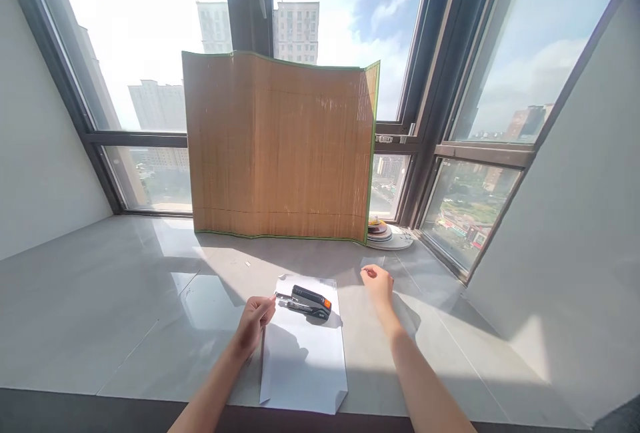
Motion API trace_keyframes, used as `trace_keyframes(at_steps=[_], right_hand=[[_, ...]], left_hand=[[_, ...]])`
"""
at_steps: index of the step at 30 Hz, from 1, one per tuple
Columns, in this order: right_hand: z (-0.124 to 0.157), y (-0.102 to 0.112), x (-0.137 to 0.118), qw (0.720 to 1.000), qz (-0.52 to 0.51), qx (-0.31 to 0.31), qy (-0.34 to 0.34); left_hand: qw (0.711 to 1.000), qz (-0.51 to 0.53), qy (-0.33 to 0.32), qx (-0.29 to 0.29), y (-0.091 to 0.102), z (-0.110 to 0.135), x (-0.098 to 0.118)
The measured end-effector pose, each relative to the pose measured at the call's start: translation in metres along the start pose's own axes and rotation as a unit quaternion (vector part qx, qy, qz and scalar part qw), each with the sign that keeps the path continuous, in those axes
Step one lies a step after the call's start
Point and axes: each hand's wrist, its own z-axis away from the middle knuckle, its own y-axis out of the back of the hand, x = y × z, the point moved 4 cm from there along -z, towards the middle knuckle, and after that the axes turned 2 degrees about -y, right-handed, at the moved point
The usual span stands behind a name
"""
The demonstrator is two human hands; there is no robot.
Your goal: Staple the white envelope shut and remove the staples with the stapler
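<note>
A black stapler [311, 302] with an orange patch lies over the upper part of white paper [305, 370]. Its jaws point left and are spread, with a metal part jutting out between them. My left hand [256, 323] is closed, thumb and finger pinching at the left end of this metal part. Off to the right of the paper, my right hand [379, 284] is closed in a pinch over the grey surface. Whatever sits between its fingertips is too small to make out. Just behind the right fingertips lies a faint, see-through piece [374, 262].
A brown slatted mat [280, 153] with green edging stands against the window. Stacked plates [393, 240] sit by its right foot. A tiny pale scrap [247, 263] lies on the grey tiled sill [135, 286]. The sill's front edge runs near my forearms, and a white wall [565, 220] rises at right.
</note>
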Motion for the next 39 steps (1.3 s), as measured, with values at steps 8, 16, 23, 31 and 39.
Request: trace_keyframes(at_steps=[8, 16, 23, 31, 39], right_hand=[[-0.049, -0.01, 0.037, 0.991, 0.058, -0.005, -0.117], [-0.055, -0.028, 0.044, 0.989, 0.094, -0.056, -0.096], [-0.055, -0.032, 0.042, 0.987, 0.122, -0.075, -0.068], [-0.05, -0.032, 0.031, 0.952, 0.293, -0.088, 0.022], [-0.047, -0.042, 0.035, 0.951, 0.278, -0.11, 0.082]], left_hand=[[1.0, -0.003, 0.007, 0.01, 0.001, 0.0, -0.001], [1.0, -0.012, 0.001, 0.02, 0.0, 0.001, 0.0], [0.998, -0.017, -0.024, 0.051, 0.0, 0.001, 0.005], [0.993, -0.046, -0.037, 0.107, 0.003, 0.001, 0.002], [0.868, -0.437, -0.018, 0.236, 0.075, -0.062, 0.012]])
